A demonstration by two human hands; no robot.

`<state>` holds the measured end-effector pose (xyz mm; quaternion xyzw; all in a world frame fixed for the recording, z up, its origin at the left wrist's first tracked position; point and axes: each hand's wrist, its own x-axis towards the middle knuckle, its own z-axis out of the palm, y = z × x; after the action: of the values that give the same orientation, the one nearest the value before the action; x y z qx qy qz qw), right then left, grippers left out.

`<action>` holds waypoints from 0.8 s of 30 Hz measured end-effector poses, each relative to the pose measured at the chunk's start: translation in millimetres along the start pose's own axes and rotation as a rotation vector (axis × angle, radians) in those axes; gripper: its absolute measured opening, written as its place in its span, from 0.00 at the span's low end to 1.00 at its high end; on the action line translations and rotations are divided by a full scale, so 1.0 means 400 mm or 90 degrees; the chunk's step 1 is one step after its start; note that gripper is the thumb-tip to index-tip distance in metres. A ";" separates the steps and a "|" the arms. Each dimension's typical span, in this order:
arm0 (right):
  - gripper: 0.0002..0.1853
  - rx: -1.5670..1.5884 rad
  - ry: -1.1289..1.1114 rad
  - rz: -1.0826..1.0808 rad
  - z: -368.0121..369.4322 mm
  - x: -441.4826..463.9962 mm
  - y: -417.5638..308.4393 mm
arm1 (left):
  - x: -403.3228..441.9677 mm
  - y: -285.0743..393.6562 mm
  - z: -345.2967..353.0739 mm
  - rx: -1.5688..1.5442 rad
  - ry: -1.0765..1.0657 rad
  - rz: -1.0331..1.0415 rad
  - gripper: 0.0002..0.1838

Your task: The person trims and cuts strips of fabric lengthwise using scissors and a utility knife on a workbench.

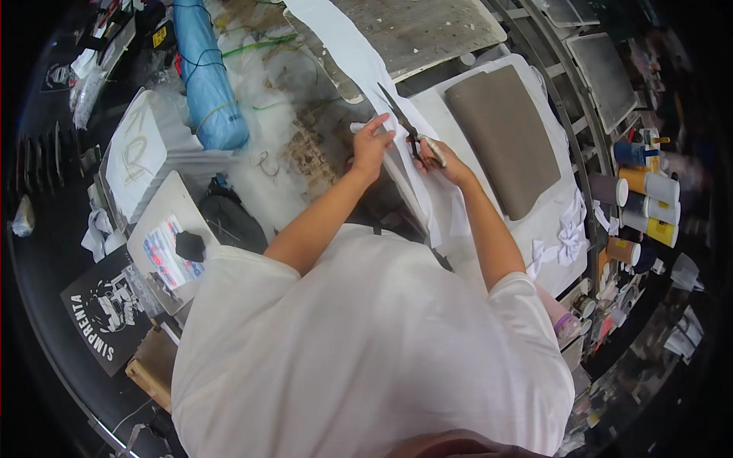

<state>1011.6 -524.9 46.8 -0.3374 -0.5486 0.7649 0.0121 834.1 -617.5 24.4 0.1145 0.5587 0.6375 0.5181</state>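
Note:
My right hand (447, 162) grips a pair of dark scissors (405, 118), with its fingers around the handles. The blades point away from me and lie over a long white strip of material (347, 42). One handle looks wrapped in something whitish. My left hand (369, 151) is at the strip's left edge, across from the scissors. Its thumb and forefinger are apart, and the other fingers are partly hidden. From the far boards the strip runs toward me, its near end hanging close to my shirt.
A brown-grey pad (504, 141) lies on a white-covered board (450, 229) at the right, near crumpled white scraps (571, 229). Behind is a stained board (427, 34). A blue wrapped roll (205, 76) stands at the left. Several ink tubs (660, 187) line the far right.

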 end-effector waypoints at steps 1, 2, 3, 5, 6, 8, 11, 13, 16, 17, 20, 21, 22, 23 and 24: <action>0.29 -0.004 0.016 0.010 0.004 0.018 0.006 | 0.002 -0.001 -0.001 -0.003 0.002 0.000 0.25; 0.28 -0.009 0.031 0.019 0.006 0.030 0.012 | 0.002 -0.002 -0.003 -0.001 0.002 -0.003 0.25; 0.28 -0.010 0.028 0.021 0.006 0.037 0.018 | 0.002 -0.003 -0.007 0.000 0.003 -0.006 0.25; 0.25 0.028 0.028 0.017 0.016 0.045 0.011 | 0.001 -0.001 -0.010 -0.003 0.001 -0.003 0.25; 0.25 0.026 0.027 0.019 0.022 0.047 0.009 | 0.000 -0.001 -0.010 -0.004 -0.006 -0.001 0.25; 0.23 0.021 0.041 0.032 0.031 0.054 0.003 | 0.006 -0.008 -0.015 0.000 -0.004 -0.007 0.25; 0.22 0.035 0.049 0.045 0.040 0.059 -0.001 | 0.006 -0.009 -0.012 0.003 0.011 -0.002 0.25; 0.21 0.034 0.050 0.048 0.042 0.061 0.001 | 0.003 -0.011 -0.016 -0.001 0.026 0.008 0.25; 0.19 0.039 0.055 0.039 0.046 0.060 0.006 | 0.005 -0.019 -0.026 0.006 -0.003 -0.017 0.26; 0.18 0.044 0.056 0.028 0.049 0.058 0.005 | 0.005 -0.021 -0.027 0.003 0.004 -0.009 0.26; 0.18 0.017 0.051 0.012 0.047 0.053 0.004 | 0.006 -0.023 -0.033 0.006 0.011 -0.004 0.25; 0.18 0.015 0.050 0.011 0.050 0.055 0.012 | 0.008 -0.023 -0.035 0.012 0.009 -0.009 0.25; 0.19 0.024 0.084 -0.007 0.059 0.058 0.020 | 0.008 -0.021 -0.035 0.011 0.010 -0.007 0.25; 0.20 0.032 0.119 -0.025 0.064 0.058 0.027 | 0.007 -0.019 -0.036 0.007 0.007 -0.003 0.25; 0.20 0.029 0.118 -0.026 0.057 0.056 0.029 | 0.007 -0.017 -0.036 0.003 0.005 0.001 0.25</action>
<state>986.2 -539.9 29.5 -0.3952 -0.5344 0.7422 0.0857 826.3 -625.0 12.4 0.1136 0.5622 0.6371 0.5150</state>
